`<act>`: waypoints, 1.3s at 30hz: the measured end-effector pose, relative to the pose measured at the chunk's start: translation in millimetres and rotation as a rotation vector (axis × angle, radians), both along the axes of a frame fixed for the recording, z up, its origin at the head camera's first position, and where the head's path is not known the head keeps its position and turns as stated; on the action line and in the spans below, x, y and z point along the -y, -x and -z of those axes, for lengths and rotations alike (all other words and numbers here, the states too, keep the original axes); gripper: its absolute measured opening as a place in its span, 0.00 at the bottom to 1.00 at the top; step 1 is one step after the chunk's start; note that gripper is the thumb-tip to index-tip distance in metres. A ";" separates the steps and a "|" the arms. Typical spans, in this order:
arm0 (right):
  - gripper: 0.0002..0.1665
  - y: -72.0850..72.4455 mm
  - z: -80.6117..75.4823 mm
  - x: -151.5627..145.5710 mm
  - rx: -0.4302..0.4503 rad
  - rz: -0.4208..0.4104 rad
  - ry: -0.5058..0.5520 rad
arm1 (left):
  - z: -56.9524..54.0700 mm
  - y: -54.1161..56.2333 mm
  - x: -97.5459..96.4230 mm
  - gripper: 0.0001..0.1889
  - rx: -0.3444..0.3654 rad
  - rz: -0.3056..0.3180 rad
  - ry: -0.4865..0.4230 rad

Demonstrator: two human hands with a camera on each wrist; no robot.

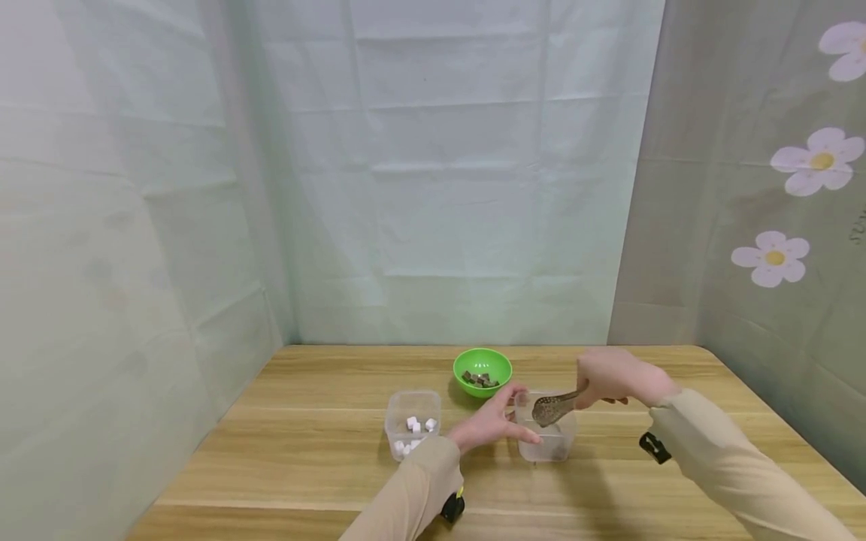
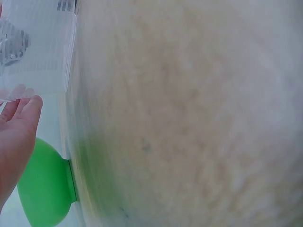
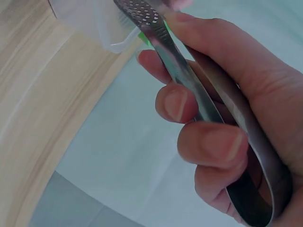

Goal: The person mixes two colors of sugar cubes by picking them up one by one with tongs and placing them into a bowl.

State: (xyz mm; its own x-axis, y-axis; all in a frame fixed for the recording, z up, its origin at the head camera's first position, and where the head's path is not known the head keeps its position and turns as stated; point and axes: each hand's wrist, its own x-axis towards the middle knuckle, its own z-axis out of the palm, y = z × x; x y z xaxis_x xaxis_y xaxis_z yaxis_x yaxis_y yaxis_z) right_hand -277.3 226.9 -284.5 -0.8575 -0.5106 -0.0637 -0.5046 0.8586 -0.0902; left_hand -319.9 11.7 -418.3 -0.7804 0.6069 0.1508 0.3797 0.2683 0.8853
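Note:
My right hand (image 1: 616, 377) grips a pair of metal tongs (image 1: 558, 406), its fingers wrapped round the two arms in the right wrist view. The perforated tips of the tongs hang over a clear plastic container (image 1: 564, 443), pressed close together. My left hand (image 1: 490, 424) holds this container by its left side, thumb toward the front and fingers toward the back. In the left wrist view, its fingertips (image 2: 34, 105) lie right at the container's wall. A dark shape shows through the container's wall near its bottom.
Behind my left hand stands a green bowl (image 1: 499, 364) holding several brown cubes (image 1: 480, 380). A second clear container (image 1: 390, 428) with several white cubes (image 1: 413, 423) stands to the left, partly hidden by my left sleeve. Cloth hangs behind the wooden table (image 1: 304, 443) and along its sides.

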 end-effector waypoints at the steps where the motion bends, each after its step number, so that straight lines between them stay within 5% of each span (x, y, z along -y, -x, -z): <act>1: 0.19 -0.7 0.4 -2.9 0.001 -0.012 0.022 | -0.1 0.3 0.1 0.43 -0.002 0.001 0.002; 11: 0.26 -5.5 7.3 -22.7 0.016 -0.087 0.165 | -0.1 0.8 0.7 0.45 -0.011 0.001 0.015; 23: 0.23 -6.5 1.6 -37.8 0.000 -0.103 0.239 | 2.2 2.5 0.5 0.45 0.001 0.000 0.009; 39: 0.20 17.6 10.9 -59.0 -0.083 0.022 0.267 | 2.0 4.1 -0.2 0.45 0.018 -0.001 0.002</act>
State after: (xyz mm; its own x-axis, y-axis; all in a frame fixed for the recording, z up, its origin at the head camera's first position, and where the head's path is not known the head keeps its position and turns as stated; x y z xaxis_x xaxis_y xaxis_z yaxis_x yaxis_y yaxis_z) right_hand -294.9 286.0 -295.4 -0.8654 -0.4807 0.1414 -0.5008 0.8212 -0.2736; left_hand -324.0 11.9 -420.3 -0.7838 0.6060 0.1356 0.3633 0.2704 0.8915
